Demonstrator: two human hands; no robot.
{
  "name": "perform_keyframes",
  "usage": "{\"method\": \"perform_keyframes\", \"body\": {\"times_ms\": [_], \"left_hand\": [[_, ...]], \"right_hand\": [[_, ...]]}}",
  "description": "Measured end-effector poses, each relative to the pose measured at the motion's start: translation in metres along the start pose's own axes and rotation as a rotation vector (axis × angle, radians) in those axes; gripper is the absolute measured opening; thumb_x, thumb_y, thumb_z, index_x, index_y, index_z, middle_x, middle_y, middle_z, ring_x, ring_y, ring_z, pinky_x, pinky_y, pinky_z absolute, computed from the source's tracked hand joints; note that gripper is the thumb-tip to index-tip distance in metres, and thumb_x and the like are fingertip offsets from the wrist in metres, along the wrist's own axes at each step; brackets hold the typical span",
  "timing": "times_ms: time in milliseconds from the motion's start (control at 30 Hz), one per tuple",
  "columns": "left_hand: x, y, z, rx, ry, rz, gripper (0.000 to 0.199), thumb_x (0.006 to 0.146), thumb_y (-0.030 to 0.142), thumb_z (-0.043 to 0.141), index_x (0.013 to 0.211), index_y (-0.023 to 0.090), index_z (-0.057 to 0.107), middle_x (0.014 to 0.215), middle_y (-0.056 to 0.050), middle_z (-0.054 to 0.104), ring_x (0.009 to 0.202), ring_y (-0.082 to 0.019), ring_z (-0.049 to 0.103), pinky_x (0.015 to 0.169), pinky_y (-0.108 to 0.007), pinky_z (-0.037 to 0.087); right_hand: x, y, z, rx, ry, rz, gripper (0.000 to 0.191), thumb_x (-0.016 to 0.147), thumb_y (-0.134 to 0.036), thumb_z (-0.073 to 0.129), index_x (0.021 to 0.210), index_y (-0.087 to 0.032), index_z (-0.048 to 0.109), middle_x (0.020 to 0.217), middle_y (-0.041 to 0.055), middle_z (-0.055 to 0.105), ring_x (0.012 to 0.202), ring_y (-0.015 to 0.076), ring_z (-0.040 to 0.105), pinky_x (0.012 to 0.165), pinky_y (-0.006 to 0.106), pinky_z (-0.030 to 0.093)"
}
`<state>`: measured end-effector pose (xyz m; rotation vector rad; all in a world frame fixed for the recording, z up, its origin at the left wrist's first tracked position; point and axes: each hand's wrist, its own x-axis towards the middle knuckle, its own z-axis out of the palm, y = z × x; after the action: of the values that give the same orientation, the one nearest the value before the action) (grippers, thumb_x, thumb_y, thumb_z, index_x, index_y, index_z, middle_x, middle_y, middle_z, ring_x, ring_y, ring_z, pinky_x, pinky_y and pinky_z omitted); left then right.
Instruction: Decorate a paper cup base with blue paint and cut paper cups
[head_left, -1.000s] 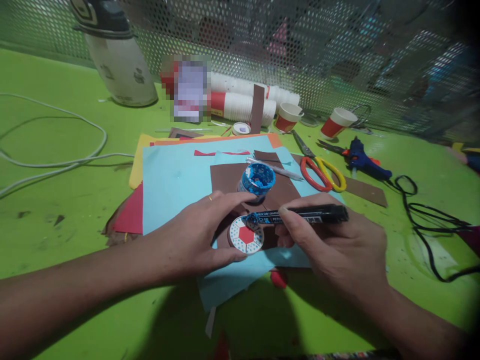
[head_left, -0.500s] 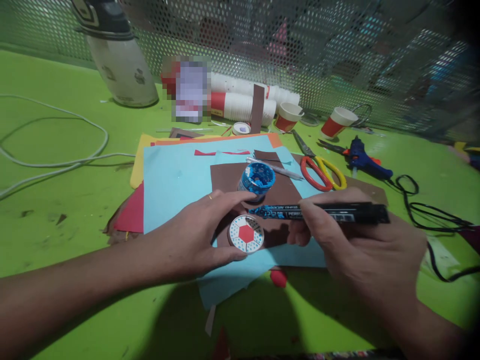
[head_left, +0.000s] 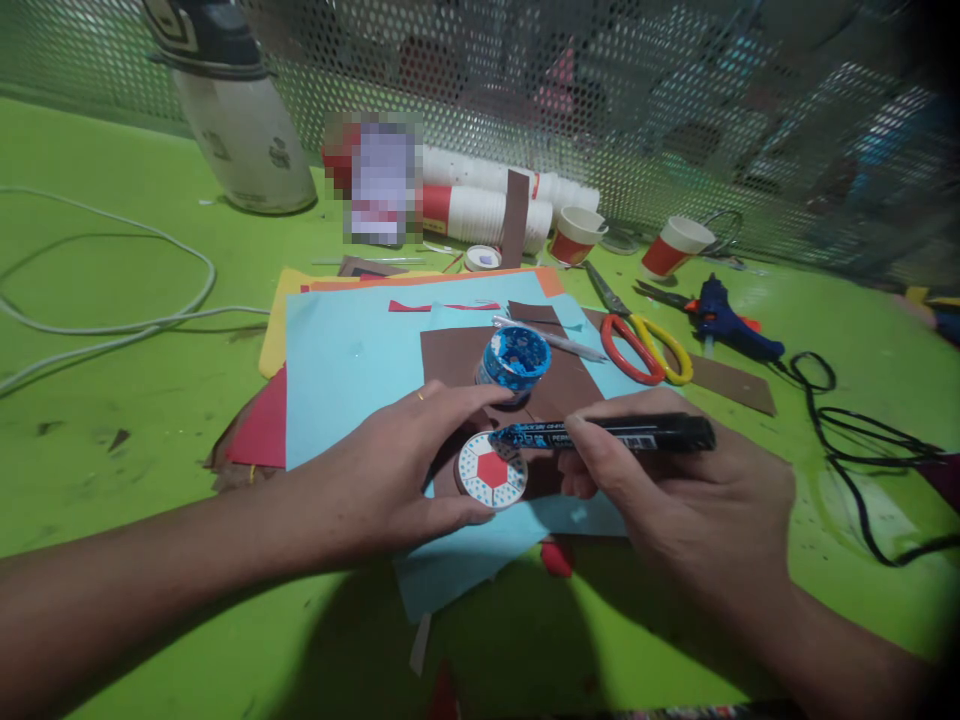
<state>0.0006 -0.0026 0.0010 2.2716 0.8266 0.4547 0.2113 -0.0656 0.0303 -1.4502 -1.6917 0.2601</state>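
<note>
My left hand (head_left: 390,470) curls around a small round white piece (head_left: 492,470) with a red hexagon and dotted segments, thumb and fingers at its left rim, on the brown paper (head_left: 570,385). My right hand (head_left: 675,490) grips a black marker (head_left: 637,433) whose blue-smeared tip rests at the piece's upper edge. Just behind stands a small pot of blue paint (head_left: 514,358). All of this lies on a light blue sheet (head_left: 352,350).
Red and yellow scissors (head_left: 641,345), a blue glue gun (head_left: 727,320) with black cord (head_left: 855,430), paper cups (head_left: 574,233), stacked cups (head_left: 480,205), a jug (head_left: 236,110) and a white cable (head_left: 112,325) lie about the green table. A mesh screen (head_left: 600,100) stands behind.
My right hand drew the marker away to the right, then brought it back left, so its tip is at the round piece's upper edge again. My left hand has stayed put.
</note>
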Motion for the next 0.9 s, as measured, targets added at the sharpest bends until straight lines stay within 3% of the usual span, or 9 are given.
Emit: {"method": "perform_keyframes", "body": {"times_ms": [367,900], "left_hand": [[-0.0007,-0.0023,0.0025,-0.007,0.010,0.014,0.070,0.082,0.033,0.069,0.143,0.027,0.036,0.143,-0.009,0.055,0.128,-0.030,0.052,0.105,-0.048,0.042],[-0.0011,-0.0028,0.0026,0.000,0.014,0.021,0.071,0.082,0.033,0.069,0.144,0.026,0.036,0.144,-0.009,0.053,0.126,-0.030,0.053,0.105,-0.046,0.043]], "right_hand": [[0.0012,0.0006,0.0016,-0.004,-0.019,-0.027,0.011,0.089,-0.032,0.069,0.080,-0.024,0.068,0.060,-0.0069,0.068,0.049,0.0092,0.063,0.052,0.024,0.048],[-0.0021,-0.0058,0.0000,-0.090,-0.038,-0.033,0.014,0.089,-0.029,0.067,0.078,-0.021,0.068,0.058,-0.0068,0.067,0.048,0.0065,0.061,0.051,0.020,0.046]]}}
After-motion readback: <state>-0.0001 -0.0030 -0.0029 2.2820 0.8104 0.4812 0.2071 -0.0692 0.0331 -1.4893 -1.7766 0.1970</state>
